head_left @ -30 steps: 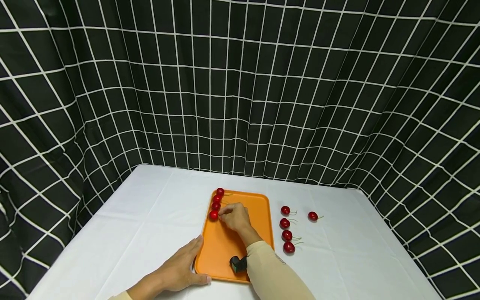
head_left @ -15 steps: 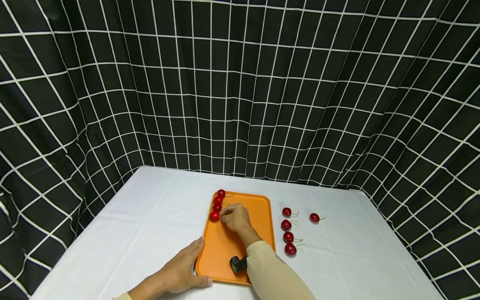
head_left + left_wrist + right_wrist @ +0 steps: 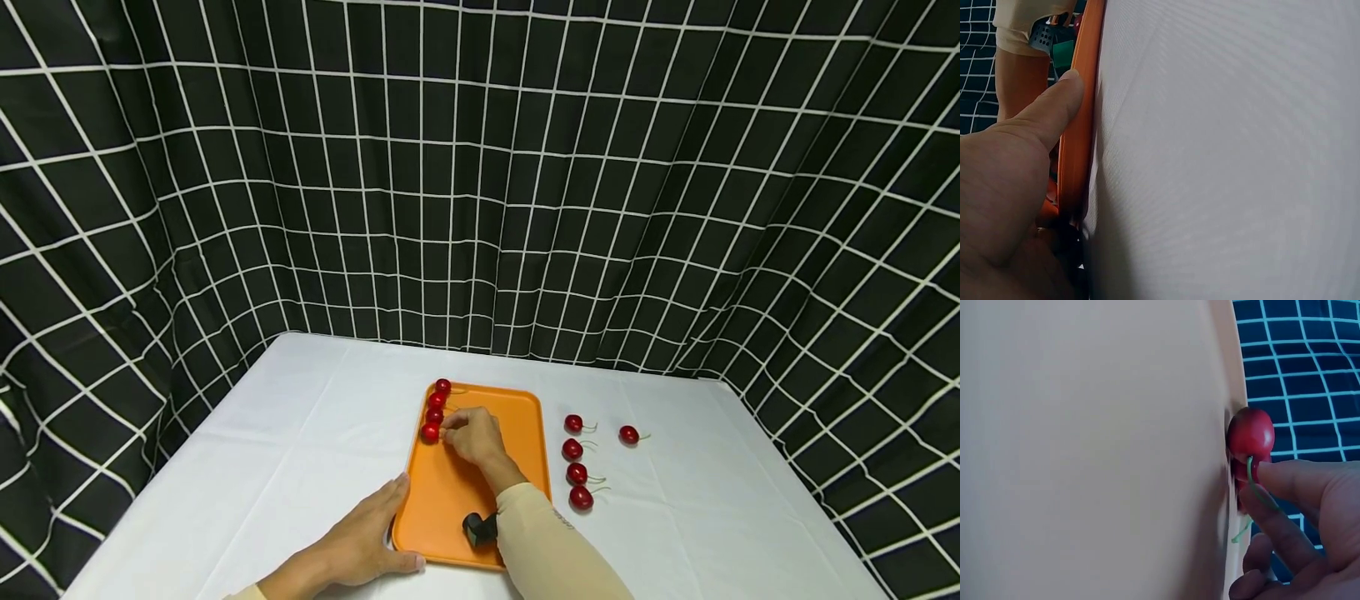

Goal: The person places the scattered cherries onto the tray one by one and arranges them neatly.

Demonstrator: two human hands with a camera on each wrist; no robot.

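An orange tray point(image 3: 517, 442) lies on a white-covered table. Along its left rim runs a column of red cherries, topped by one cherry point(image 3: 443, 387) at the far corner. My right hand point(image 3: 476, 435) pinches the stem of the nearest cherry point(image 3: 430, 432) in that column; in the right wrist view this cherry point(image 3: 1251, 432) has its green stem between thumb and index finger. My left hand point(image 3: 367, 533) rests at the tray's near left corner, fingers straight along the left side, thumb against the near edge. The left wrist view shows that thumb touching the orange rim point(image 3: 1075, 150).
Several cherries stand in a column right of the tray, including a near one point(image 3: 581, 498). A separate cherry point(image 3: 628, 435) lies farther right. A black device point(image 3: 480, 530) on the right wrist hangs over the tray. Black grid curtains point(image 3: 480, 167) enclose the table.
The head view has tilted slightly, so the table sits a little lower. My right hand and the pinched cherry shift very slightly right on the tray. The left hand keeps its place.
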